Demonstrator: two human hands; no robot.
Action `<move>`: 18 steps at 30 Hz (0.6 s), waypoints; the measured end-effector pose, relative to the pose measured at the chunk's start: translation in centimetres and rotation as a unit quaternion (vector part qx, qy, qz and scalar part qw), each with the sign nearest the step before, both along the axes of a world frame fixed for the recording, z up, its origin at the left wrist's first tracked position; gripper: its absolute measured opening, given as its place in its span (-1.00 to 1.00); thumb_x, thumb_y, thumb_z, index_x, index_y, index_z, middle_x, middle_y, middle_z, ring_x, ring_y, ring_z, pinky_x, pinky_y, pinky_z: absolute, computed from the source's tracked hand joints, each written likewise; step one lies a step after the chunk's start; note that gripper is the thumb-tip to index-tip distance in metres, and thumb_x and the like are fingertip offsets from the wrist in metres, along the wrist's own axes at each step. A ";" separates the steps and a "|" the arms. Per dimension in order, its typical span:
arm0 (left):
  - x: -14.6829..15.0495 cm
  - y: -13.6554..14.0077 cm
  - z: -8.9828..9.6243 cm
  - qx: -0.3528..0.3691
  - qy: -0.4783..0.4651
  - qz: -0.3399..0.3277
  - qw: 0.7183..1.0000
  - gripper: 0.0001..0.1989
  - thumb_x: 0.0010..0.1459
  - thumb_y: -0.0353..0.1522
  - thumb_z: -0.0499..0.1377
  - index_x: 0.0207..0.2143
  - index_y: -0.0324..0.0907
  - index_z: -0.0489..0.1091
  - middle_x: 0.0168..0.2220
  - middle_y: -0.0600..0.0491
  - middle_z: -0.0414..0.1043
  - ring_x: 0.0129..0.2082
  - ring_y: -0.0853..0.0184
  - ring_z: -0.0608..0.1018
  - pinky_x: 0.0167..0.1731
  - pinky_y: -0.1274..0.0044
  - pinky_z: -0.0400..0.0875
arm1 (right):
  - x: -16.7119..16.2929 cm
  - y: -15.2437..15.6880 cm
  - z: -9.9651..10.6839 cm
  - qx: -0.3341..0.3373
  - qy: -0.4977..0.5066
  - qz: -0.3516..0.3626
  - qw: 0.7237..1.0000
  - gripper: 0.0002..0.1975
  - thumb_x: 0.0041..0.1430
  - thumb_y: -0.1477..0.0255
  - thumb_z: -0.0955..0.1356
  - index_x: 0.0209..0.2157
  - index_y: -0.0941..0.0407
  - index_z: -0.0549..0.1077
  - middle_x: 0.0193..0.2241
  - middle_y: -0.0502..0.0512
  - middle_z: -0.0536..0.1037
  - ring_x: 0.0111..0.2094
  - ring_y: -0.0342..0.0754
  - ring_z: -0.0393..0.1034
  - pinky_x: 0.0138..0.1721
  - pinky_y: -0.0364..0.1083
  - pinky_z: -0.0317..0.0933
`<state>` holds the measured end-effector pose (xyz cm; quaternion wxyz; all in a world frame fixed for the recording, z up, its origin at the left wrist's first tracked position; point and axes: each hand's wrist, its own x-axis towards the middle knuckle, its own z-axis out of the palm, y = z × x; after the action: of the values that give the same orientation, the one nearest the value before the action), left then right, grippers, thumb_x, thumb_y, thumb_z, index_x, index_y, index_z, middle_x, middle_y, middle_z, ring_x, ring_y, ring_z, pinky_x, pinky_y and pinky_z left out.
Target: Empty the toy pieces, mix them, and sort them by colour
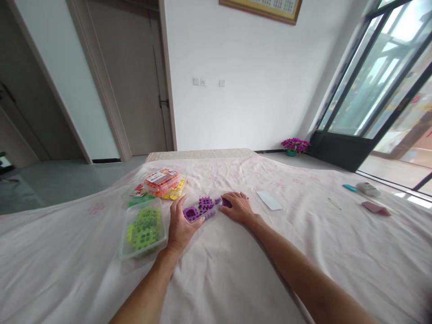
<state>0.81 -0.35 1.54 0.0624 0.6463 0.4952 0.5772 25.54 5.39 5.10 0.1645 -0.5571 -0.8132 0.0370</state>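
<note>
We see that the sheet (232, 274) is wrinkly cloth. Toward its left edge, the tub (126, 245) is shiny plastic. The purple blocks (205, 203) look like dull plastic, the door (124, 81) smooth wood.

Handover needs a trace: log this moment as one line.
left hand: around left end of clear tub | right hand: over its right end | in tub: purple pieces | left of tub: light-green pieces | right: white card
</note>
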 end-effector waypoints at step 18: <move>-0.1 0.3 -0.5 -0.007 0.002 -0.001 1.000 -0.18 -0.10 -0.33 0.39 0.21 -0.07 0.13 0.18 -0.13 0.14 0.20 0.07 0.29 0.18 0.14 0.26 | 2.1 0.3 -1.3 0.087 0.120 0.045 0.988 -0.66 0.33 0.21 0.22 -0.14 0.03 0.57 -0.13 0.07 0.60 -0.04 0.04 0.40 0.12 0.03 0.10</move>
<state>0.73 -0.03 1.06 0.0667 0.6472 0.4988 0.5726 27.69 5.65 3.83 0.3066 -0.4946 -0.8122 0.0398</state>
